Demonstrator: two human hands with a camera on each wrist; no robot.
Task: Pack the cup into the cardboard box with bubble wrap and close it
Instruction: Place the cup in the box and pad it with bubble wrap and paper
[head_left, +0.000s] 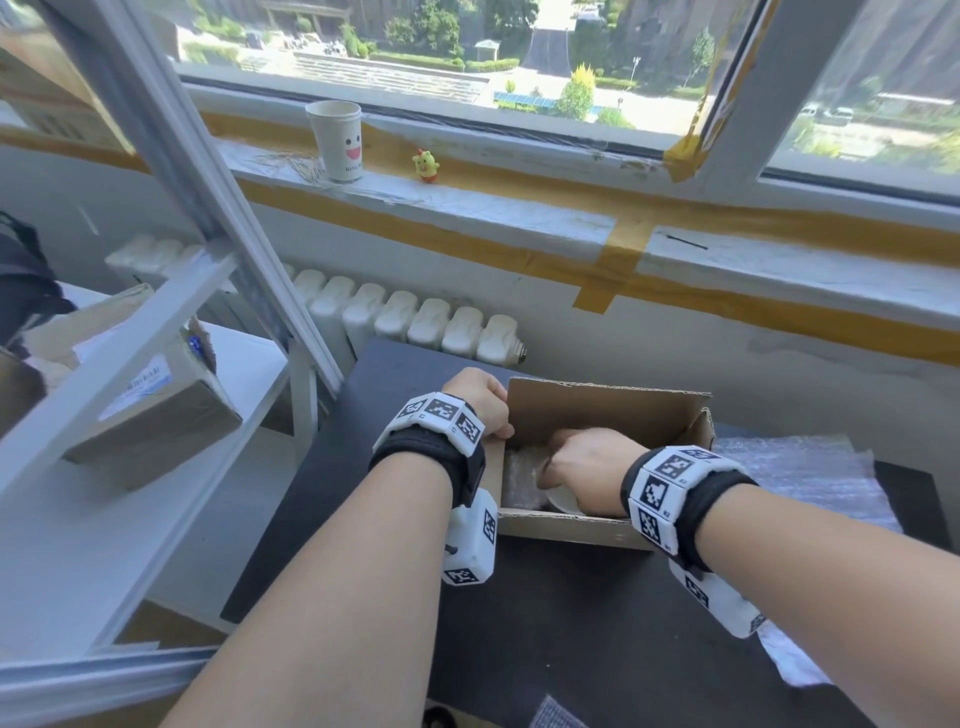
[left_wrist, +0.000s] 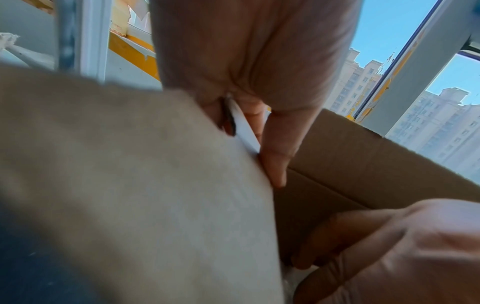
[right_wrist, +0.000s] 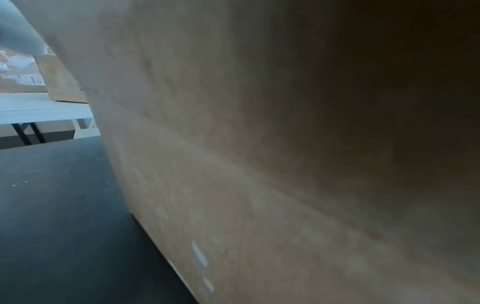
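An open cardboard box (head_left: 608, 415) stands on a black table (head_left: 545, 623). My left hand (head_left: 480, 410) pinches the top edge of the box's left wall; in the left wrist view my left hand (left_wrist: 259, 131) has thumb and fingers either side of that edge. My right hand (head_left: 587, 467) reaches down inside the box, fingers curled on a white cup (head_left: 563, 501) that lies among bubble wrap (head_left: 522, 475). Most of the cup is hidden by the hand. The right wrist view holds only the box's outer wall (right_wrist: 259, 144) and the table (right_wrist: 52, 205).
A loose bubble wrap sheet (head_left: 795, 478) lies on the table right of the box. A white metal shelf with a taped parcel (head_left: 156, 410) stands at the left. Behind are a radiator (head_left: 415, 317) and a windowsill with a smiley paper cup (head_left: 335, 140) and a yellow toy (head_left: 426, 165).
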